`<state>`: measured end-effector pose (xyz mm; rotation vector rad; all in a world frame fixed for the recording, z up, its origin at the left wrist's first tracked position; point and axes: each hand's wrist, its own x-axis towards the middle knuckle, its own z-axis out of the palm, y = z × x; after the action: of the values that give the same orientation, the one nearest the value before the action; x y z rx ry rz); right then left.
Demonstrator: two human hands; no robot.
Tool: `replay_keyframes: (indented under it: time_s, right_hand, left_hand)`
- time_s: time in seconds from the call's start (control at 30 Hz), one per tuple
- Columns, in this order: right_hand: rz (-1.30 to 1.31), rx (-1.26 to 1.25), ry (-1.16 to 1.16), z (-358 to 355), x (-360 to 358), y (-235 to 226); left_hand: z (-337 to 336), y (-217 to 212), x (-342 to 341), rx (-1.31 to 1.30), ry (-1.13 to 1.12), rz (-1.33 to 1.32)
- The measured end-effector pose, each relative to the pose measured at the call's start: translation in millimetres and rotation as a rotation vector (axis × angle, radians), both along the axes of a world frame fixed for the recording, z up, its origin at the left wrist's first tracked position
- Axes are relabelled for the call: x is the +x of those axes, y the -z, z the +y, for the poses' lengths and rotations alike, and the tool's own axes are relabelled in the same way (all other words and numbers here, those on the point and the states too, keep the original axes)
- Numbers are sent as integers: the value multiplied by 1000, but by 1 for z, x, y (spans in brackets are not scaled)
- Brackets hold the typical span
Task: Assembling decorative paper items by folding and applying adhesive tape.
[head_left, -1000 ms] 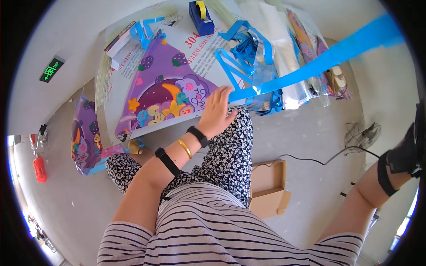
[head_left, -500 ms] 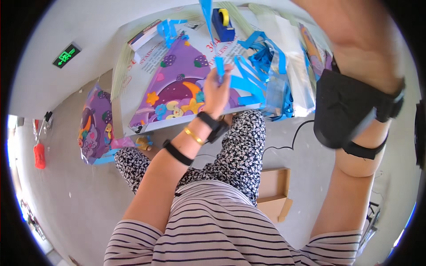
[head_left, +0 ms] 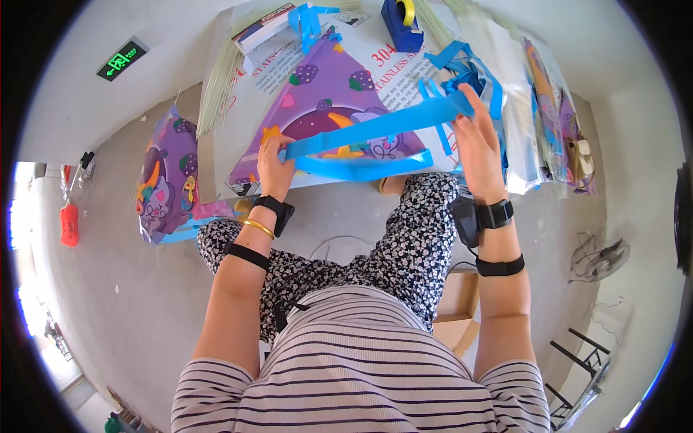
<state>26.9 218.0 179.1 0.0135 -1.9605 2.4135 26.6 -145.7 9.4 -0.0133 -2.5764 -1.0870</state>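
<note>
A blue strip of ribbon (head_left: 375, 128) is stretched between my two hands, above a purple triangular printed sheet (head_left: 323, 94) lying on the table. My left hand (head_left: 274, 167) pinches the strip's left end, where a second length folds back and hangs below it toward the right. My right hand (head_left: 478, 148) has its thumb and index finger on the strip's right end, the other fingers nearly straight. Right beside that hand lies a tangled bundle of blue strips (head_left: 468, 71). The sheet's lower part is partly hidden behind the ribbon.
On the table (head_left: 216, 189) are a blue tape dispenser (head_left: 403, 27), a long box (head_left: 267, 27), pale thin sticks (head_left: 219, 90) and clear plastic sleeves (head_left: 516, 108). Another purple printed piece (head_left: 167, 169) hangs at left. A cardboard box (head_left: 459, 296) and a fan (head_left: 600, 258) stand lower right.
My right hand has come down from the upper right to the ribbon's right end. My left hand has moved left and nearer. The ribbon, upright before, now lies stretched crosswise.
</note>
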Motion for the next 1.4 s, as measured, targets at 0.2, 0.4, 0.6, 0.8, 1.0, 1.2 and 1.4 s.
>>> replay_keyframes:
  time_s: [0.2,0.4,0.6,0.8,1.0,1.2,1.4]
  right_hand:
    - [21,-57,17,11,-11,11]
    - [-89,-101,137,36,-8,72]
    - [-202,-249,299,113,4,152]
    - [-279,-246,404,155,1,170]
    - [-300,-308,477,157,-17,142]
    - [-341,-321,455,212,-24,166]
    - [-433,-295,450,253,-7,215]
  left_hand:
    - [-13,16,-3,278,-167,-107]
    - [-18,28,1,149,-158,-111]
    - [-18,30,9,-102,-135,-142]
    - [-17,28,12,-183,40,-105]
    - [-24,38,0,130,99,-192]
    - [-27,16,-9,260,326,-294]
    - [-27,3,-9,110,463,-299]
